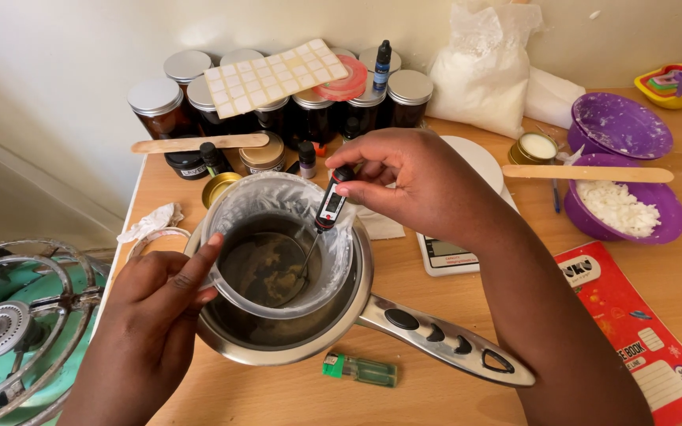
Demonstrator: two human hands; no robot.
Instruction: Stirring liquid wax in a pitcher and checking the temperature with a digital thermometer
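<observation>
My right hand pinches a black probe thermometer by its head; the thin metal probe dips into dark melted liquid inside a translucent plastic cup. That cup sits inside a steel saucepan whose long handle points to the lower right. My left hand rests on the cup's left rim, thumb against the wall.
Dark jars with silver lids, a white tray mould, small dropper bottles, wooden sticks, a bag of white flakes, purple bowls, a scale, a green lighter, a red booklet; gas burner at left.
</observation>
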